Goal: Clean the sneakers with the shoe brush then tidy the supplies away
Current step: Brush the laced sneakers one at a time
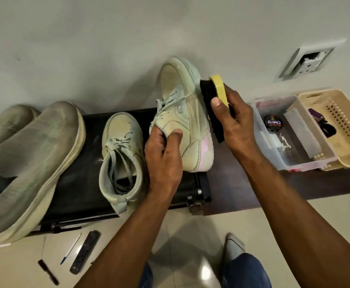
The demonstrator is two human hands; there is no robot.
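At the centre of the view, a pale suede sneaker (pixel 187 113) is held tilted, toe toward twelve o'clock, above a dark tabletop (pixel 82 183). The left hand (pixel 162 156) is curled round its collar at the six o'clock end, the thumb pressed flat on the side panel and the fingers tucked inside the opening. At three o'clock of the sneaker, the shoe brush (pixel 214 100) is gripped by the right hand (pixel 234 125), fingers wrapped over its yellow block back, and its black bristles are pressed against the sneaker's sole edge. A pink patch is seen on the heel.

At nine o'clock of the held sneaker, its mate (pixel 121 161) is stood on the tabletop, laces loose. Further toward nine o'clock, a larger knitted pair (pixel 35 163) with thick pale soles is laid.

At three o'clock, a clear plastic box (pixel 307 161) with a round polish tin (pixel 272 123) is set beside a perforated cream basket (pixel 344 129).
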